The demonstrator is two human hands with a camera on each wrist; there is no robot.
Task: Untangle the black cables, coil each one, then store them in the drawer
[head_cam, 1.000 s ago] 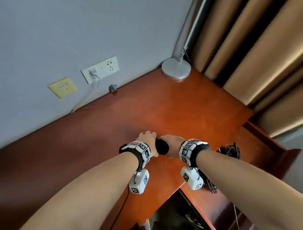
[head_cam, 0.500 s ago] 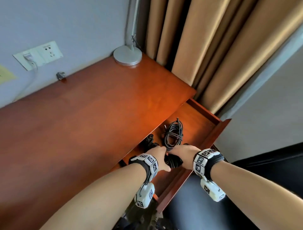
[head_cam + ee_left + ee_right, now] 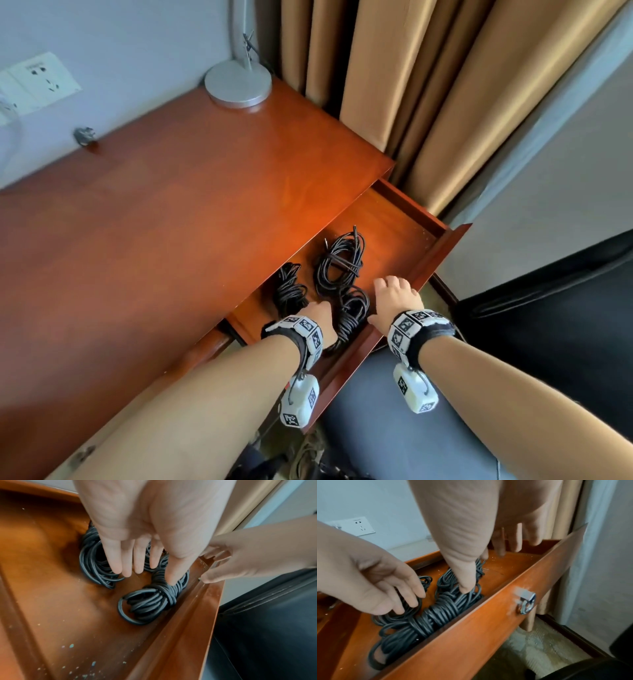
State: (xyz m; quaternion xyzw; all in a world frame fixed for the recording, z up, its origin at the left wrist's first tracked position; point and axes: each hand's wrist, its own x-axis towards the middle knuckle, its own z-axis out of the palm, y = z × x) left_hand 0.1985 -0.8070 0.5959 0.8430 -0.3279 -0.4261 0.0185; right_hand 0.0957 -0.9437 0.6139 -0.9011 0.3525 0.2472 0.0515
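Observation:
The wooden drawer [image 3: 442, 246] stands pulled out, and three coiled black cables lie in it. A loose coil [image 3: 337, 263] is farthest in, a second coil [image 3: 289, 289] lies at the left, and a tightly wrapped coil [image 3: 352, 315] lies against the drawer front. My left hand [image 3: 320, 310] hovers over the drawer with straight fingers [image 3: 116, 561], its thumb touching the wrapped coil [image 3: 154, 599]. My right hand [image 3: 394, 291] is open above the drawer front, its thumb [image 3: 465, 580] resting on the wrapped coil [image 3: 428, 619]. Neither hand grips anything.
The desk top [image 3: 154, 222] lies to the left, with a round lamp base [image 3: 238, 84] at its back corner. Wall sockets [image 3: 37, 80] and tan curtains [image 3: 428, 85] stand behind. A metal ring handle [image 3: 526, 603] hangs on the drawer front. A dark chair seat [image 3: 411, 428] sits below.
Both hands carried the wrapped coil from the desk top down into the drawer and let go of it. Their fingers have straightened, and the right hand has moved off to the right.

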